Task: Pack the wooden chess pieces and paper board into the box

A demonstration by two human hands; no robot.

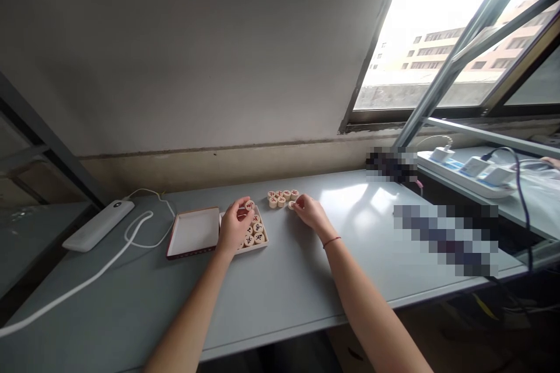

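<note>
My left hand is closed on a round Chinese chess piece, raised over the open box. More pieces with dark and red characters lie in that box, partly hidden by the hand. To the right, my right hand pinches another chess piece at table height, at the end of a small group. That group of several red-marked chess pieces stands in two rows on the grey table. Beside the box, on its left, lies the lid, its white inside facing up.
A white power strip with a thick white cable lies on the left. Another power strip with plugs sits on the right-hand surface. Grey metal frame bars rise near the window. Blurred items lie at the table's right.
</note>
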